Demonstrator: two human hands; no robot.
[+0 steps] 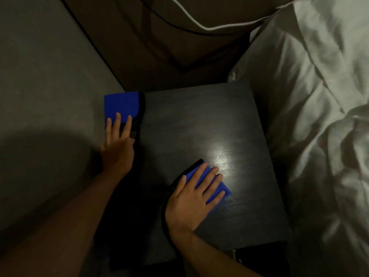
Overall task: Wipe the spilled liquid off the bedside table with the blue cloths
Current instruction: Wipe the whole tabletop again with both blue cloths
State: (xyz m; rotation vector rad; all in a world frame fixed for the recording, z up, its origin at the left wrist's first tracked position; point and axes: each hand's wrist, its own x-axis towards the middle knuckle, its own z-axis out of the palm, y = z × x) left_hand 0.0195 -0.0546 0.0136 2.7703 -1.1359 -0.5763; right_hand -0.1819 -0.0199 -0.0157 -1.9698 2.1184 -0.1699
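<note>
At table point(199, 120) left edge, left hand point(116, 150) presses blue cloth point(120, 104); right hand point(191, 198) mid-table.

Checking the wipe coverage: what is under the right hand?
A blue cloth, pressed flat on the bedside table by the right hand. Any liquid beneath is covered, unseen.

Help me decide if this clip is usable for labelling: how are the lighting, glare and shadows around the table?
Head view: dim overall; one bright glare patch on the table just beyond the right hand; a broad soft shadow lies left of the left hand; the left cloth and right cloth read vivid blue; the white bedding is brightest; no spill can be made out.
</note>
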